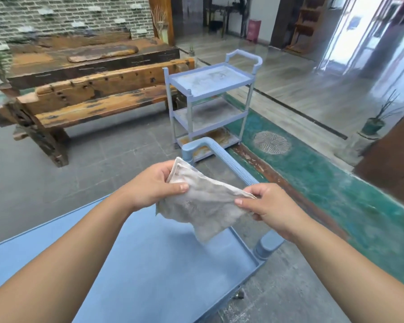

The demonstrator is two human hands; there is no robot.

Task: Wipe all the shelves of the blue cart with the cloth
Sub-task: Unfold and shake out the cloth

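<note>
I hold a grey, stained cloth [202,201] in the air with both hands, above the top shelf of a blue cart [154,264] right in front of me. My left hand [154,187] pinches the cloth's upper left corner. My right hand [266,206] pinches its right corner, and the rest of it hangs down. The cart's ribbed handle [226,162] runs behind the cloth. A second blue cart [210,80] with three dusty, stained shelves stands a few steps ahead.
A rough wooden bench [98,99] and a dark wooden table [84,57] stand at the left. A green strip of floor [324,173] runs along the right, with a potted plant [373,124] beyond it. Grey floor tiles [103,159] lie between the two carts.
</note>
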